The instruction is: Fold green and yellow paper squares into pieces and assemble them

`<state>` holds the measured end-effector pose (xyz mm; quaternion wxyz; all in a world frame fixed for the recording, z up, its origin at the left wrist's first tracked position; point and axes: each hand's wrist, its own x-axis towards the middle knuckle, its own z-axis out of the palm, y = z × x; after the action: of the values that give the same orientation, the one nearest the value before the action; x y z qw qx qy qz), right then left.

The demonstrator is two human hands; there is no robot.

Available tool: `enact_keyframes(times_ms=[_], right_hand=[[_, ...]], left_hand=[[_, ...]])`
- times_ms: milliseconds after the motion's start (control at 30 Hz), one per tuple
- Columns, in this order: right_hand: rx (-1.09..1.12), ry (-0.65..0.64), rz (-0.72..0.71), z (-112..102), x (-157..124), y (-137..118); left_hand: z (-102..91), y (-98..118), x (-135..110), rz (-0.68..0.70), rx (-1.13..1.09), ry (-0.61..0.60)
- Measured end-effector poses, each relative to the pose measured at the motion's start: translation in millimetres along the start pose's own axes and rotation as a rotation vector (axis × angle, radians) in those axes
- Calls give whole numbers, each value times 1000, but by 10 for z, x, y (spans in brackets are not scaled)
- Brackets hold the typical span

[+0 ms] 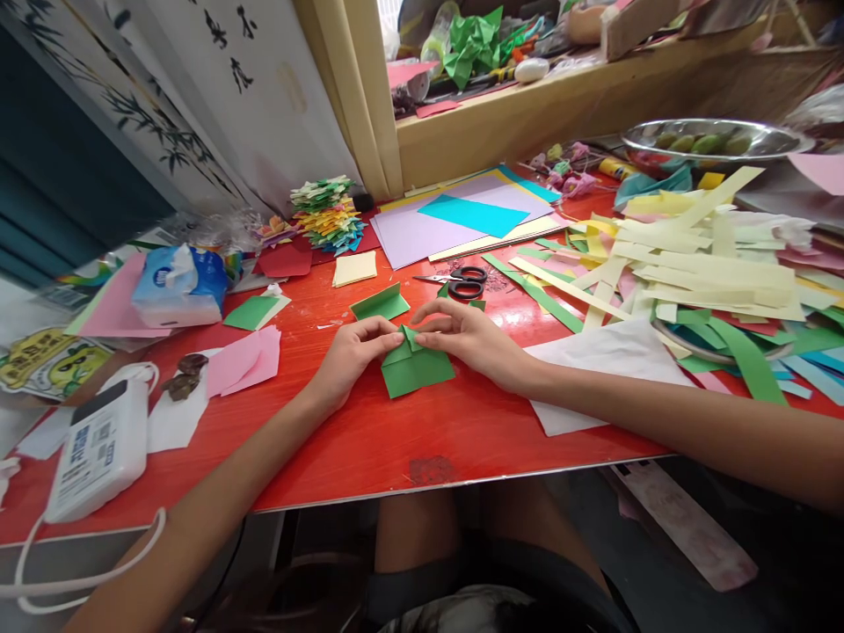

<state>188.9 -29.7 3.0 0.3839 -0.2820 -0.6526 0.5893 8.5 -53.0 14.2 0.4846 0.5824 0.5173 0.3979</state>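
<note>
A green sheet of paper (418,373) with a raised fold at its upper edge lies on the red table (316,475). My left hand (360,352) pinches that fold from the left, thumb and forefinger closed on it. From the right, my right hand (471,338) grips the same fold between thumb and fingers. Just beyond my hands rests another piece of folded green paper (381,303). Black-handled scissors (465,283) lie behind my right hand, their blades pointing left. Small green scraps beside them are partly hidden by my fingers.
Paper strips (712,272) are heaped on the right, near a white sheet (607,374) under my right forearm. Coloured sheets (462,220), cream squares (354,269) and folded-paper stacks (328,215) lie at the back. Pink paper (243,360), a tissue pack (179,286) and a white corded device (102,448) sit left.
</note>
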Motion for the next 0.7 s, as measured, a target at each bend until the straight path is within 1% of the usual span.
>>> enact_keyframes(times_ms=[200, 267, 433, 567, 700], right_hand=[[14, -3, 121, -8, 0, -59], [56, -7, 164, -13, 9, -59], [242, -63, 286, -32, 17, -95], [277, -99, 374, -49, 11, -171], [281, -139, 405, -74, 13, -177]], left_hand=[[-5, -20, 8, 14, -3, 23], [-5, -23, 9, 21, 1, 33], [1, -7, 9, 63, 41, 74], [10, 8, 0, 103, 109, 93], [15, 5, -15, 125, 137, 79]])
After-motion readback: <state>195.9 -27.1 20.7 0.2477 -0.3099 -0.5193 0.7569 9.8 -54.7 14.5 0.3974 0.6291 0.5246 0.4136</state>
